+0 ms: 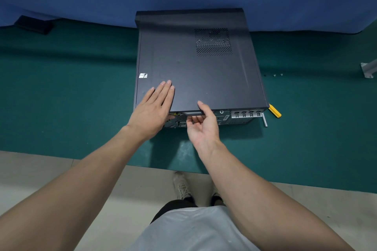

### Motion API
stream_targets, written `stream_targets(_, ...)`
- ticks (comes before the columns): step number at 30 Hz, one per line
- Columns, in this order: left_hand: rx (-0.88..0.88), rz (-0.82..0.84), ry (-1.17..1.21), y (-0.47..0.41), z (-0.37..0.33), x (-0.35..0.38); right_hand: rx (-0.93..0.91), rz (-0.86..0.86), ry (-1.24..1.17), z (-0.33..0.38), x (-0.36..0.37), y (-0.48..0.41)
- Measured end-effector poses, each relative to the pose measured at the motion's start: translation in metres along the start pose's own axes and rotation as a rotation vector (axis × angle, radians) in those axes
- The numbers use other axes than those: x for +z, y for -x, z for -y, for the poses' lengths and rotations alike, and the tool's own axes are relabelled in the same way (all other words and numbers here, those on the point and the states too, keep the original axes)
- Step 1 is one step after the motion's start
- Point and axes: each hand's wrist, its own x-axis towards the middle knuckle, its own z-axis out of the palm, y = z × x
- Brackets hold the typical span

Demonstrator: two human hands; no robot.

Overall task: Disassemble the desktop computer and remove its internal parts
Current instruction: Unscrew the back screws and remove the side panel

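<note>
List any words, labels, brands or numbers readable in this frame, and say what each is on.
No text can be read.
Sticker on the computer case: washed out by glare, unreadable.
Markings on the back panel: too small to read.

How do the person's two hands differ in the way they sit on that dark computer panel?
The left hand lies flat, palm down, fingers straight; the right hand is turned palm up with fingers curled. The left hand rests on top of the side panel; the right hand pinches that panel's near edge, thumb above, fingers below. Both touch the same panel at its near end.
</note>
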Motion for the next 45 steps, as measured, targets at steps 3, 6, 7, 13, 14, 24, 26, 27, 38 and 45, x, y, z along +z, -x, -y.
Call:
stream_targets(3, 0.004, -0.002, 0.007, -0.001, 0.0, -0.001, -0.009, -0.002, -0.029, -0.002, 0.0, -0.002)
stream_targets(6, 0.01, -0.003, -0.001, 0.002, -0.001, -0.003, -0.019, 0.005, -0.024, -0.003, -0.001, -0.002)
stream_targets(7, 0.005, -0.013, 0.0, 0.004, -0.003, -0.003, -0.025, 0.01, -0.015, -0.003, -0.001, -0.003)
stream_targets(13, -0.032, 0.006, 0.067, 0.006, -0.004, -0.003, -0.108, -0.002, 0.123, 0.0, -0.009, 0.0)
stream_targets(14, -0.038, 0.002, 0.084, 0.005, -0.002, -0.004, -0.124, -0.013, 0.169, 0.001, -0.009, 0.002)
stream_targets(24, 0.003, -0.211, -0.004, 0.007, 0.002, -0.048, -0.12, 0.089, 0.167, 0.014, 0.016, 0.039)
stream_targets(26, -0.007, -0.314, -0.026, 0.005, 0.005, -0.057, -0.119, 0.156, 0.168, 0.023, 0.025, 0.048)
stream_targets(27, -0.019, -0.378, -0.038, 0.003, 0.005, -0.062, -0.121, 0.187, 0.179, 0.027, 0.03, 0.052)
stream_targets(38, -0.067, -0.61, -0.122, -0.014, -0.035, -0.116, -0.008, 0.49, 0.216, 0.085, 0.044, 0.084)
stream_targets(45, 0.034, -0.734, -0.185, -0.048, -0.112, -0.141, -0.053, 0.673, 0.132, 0.161, -0.002, 0.088)
